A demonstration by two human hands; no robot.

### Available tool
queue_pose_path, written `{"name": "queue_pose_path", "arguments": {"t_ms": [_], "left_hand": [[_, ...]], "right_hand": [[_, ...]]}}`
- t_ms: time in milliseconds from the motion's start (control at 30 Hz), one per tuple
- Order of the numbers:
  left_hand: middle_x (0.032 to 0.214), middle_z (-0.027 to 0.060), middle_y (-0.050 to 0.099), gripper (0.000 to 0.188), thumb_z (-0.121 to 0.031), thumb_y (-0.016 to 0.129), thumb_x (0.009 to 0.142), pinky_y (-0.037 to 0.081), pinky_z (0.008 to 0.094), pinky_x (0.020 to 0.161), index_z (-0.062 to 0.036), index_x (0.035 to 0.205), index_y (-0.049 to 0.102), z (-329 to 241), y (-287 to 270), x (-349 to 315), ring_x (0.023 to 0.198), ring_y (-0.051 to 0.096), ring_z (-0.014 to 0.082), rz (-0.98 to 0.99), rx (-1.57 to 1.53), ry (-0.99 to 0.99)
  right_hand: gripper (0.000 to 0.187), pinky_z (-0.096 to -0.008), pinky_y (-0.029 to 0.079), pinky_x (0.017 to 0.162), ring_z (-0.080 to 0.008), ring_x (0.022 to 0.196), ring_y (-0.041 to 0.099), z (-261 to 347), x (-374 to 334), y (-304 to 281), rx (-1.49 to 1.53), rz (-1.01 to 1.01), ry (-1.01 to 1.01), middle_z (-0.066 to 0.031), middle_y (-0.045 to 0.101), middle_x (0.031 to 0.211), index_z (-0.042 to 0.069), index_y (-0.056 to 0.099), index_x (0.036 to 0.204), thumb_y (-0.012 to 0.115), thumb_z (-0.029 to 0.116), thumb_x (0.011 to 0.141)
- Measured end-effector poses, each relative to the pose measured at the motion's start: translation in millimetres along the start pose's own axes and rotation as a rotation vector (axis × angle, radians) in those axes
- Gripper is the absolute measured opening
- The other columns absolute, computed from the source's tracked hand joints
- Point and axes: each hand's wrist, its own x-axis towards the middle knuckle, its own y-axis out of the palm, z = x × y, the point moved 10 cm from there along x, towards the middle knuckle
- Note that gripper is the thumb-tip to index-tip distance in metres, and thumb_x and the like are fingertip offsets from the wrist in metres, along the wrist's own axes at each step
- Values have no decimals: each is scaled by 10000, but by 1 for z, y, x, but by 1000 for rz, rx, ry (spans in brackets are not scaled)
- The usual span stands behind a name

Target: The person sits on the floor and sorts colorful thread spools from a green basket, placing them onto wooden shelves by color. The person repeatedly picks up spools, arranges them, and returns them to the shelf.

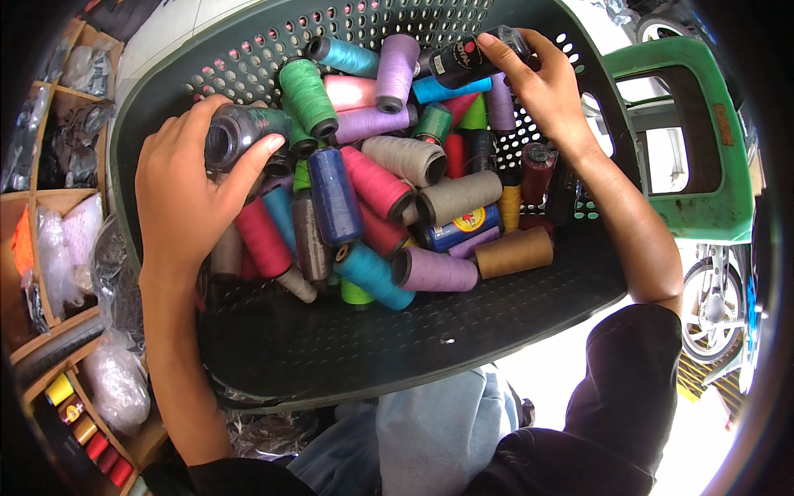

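My left hand (pixel 184 186) is closed round a dark thread spool (pixel 248 132) in clear plastic wrap, over the left side of a dark plastic basket (pixel 347 355). At the far right of the basket, my right hand (pixel 547 91) grips a black thread spool (pixel 460 64), also wrapped. Many thread spools lie heaped between them. A green spool (pixel 306 95) and a blue spool (pixel 335 197) are nearest my left hand. Below the right hand's spool are a turquoise spool (pixel 451 88) and a purple spool (pixel 499 103).
Wooden compartments (pixel 70 198) with bagged goods stand at the left, with several small coloured spools (pixel 95 442) low down. A green plastic stool (pixel 736 165) is at the right, near a wheel (pixel 711 310). The basket's near edge lies above my lap.
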Motion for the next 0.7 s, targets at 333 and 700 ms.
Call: {"name": "queue_pose_path", "arguments": {"t_ms": [333, 700], "left_hand": [[1031, 182, 700, 590, -348, 879, 793, 509, 476, 805, -33, 1180, 563, 18, 7, -5, 910, 672, 413, 23, -132, -153], [1042, 177, 690, 500, -258, 845, 828, 527, 457, 782, -51, 1182, 560, 15, 7, -4, 917, 684, 424, 48, -165, -176]], "right_hand": [[455, -226, 468, 682, -51, 783, 602, 4, -1, 0, -37, -2, -28, -40, 731, 905, -9, 729, 1110, 741, 421, 960], [492, -281, 526, 776, -114, 857, 679, 4, -2, -3, -30, -5, -20, -79, 755, 954, -11, 736, 1129, 770, 434, 921]]}}
